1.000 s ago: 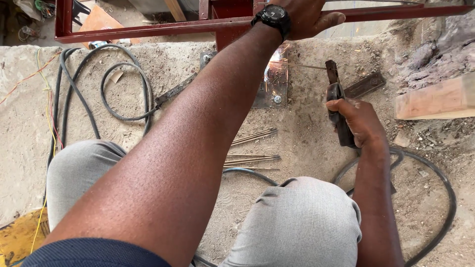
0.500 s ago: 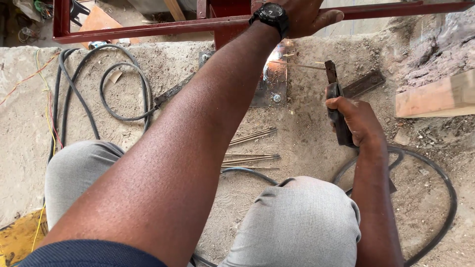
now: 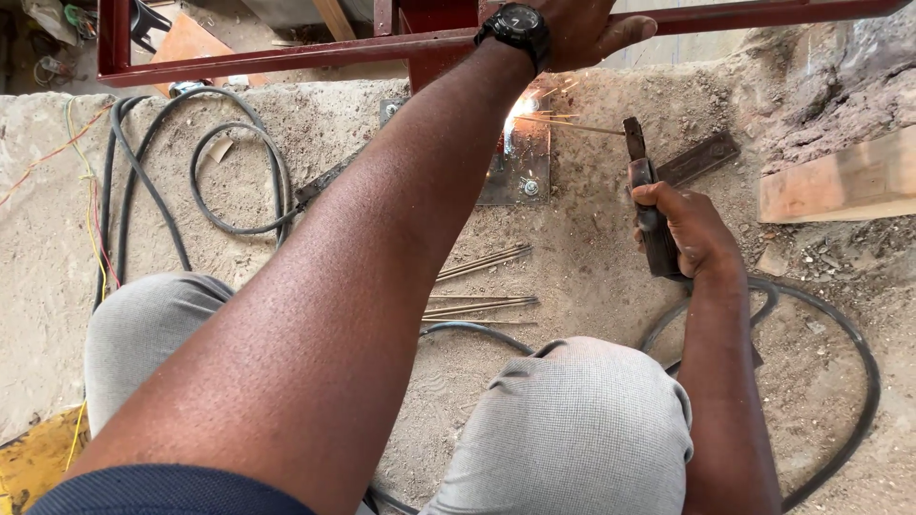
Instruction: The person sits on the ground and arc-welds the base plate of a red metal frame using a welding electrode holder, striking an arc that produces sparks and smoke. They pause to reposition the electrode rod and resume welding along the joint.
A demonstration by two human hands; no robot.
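My left hand [image 3: 587, 33], with a black watch on its wrist, grips the red metal frame [image 3: 286, 57] at the top of the view. My right hand [image 3: 692, 229] is closed around a dark welding electrode holder [image 3: 641, 181]. Its thin rod [image 3: 582, 125] points left to a bright arc with sparks [image 3: 520, 110] at the foot of the frame's red post. The arc sits on a grey steel base plate [image 3: 525, 176] bolted to the sandy ground. My left forearm hides part of the plate and post.
Several spare welding rods [image 3: 482, 286] lie on the sand between my knees. Black cables [image 3: 229, 181] coil at the left and loop at the right [image 3: 840, 381]. A wooden plank [image 3: 840, 181] and rock [image 3: 840, 86] sit at the right. A yellow object [image 3: 33, 463] lies at the bottom left.
The arc at the base plate has grown brighter and now throws sparks. Both hands stay in nearly the same place.
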